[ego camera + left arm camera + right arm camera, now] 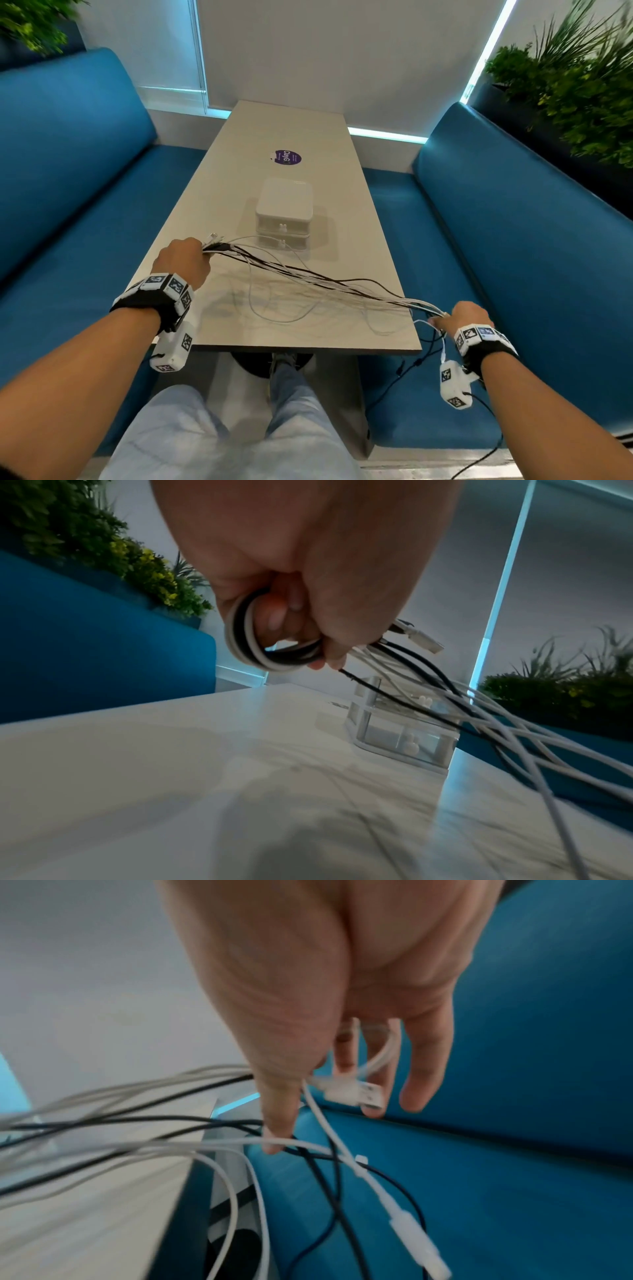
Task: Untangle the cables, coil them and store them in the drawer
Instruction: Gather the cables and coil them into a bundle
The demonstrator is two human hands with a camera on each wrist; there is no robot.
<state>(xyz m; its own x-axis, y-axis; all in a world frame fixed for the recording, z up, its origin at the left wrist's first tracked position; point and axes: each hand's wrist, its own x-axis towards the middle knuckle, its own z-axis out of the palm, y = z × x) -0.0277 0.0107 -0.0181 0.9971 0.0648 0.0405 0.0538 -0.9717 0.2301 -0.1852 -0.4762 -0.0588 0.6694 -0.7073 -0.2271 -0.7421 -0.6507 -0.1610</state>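
A bundle of white and black cables (308,274) stretches taut over the table between both hands. My left hand (185,257) grips one end above the table's left side; in the left wrist view its fingers (308,631) curl round a small white and black coil (240,642), with plugs (421,639) sticking out. My right hand (459,317) holds the other end just past the table's near right corner. There the strands (120,1123) run in behind the thumb, and a white USB plug (356,1093) lies among the fingers. A white two-drawer unit (284,205) stands mid-table, both drawers closed.
The long pale table (308,137) carries a purple round sticker (287,158) beyond the drawer unit (400,737). Blue benches (68,171) (513,222) flank it. Loose cable ends (411,363) hang off the near right corner. Plants (582,85) stand behind the right bench.
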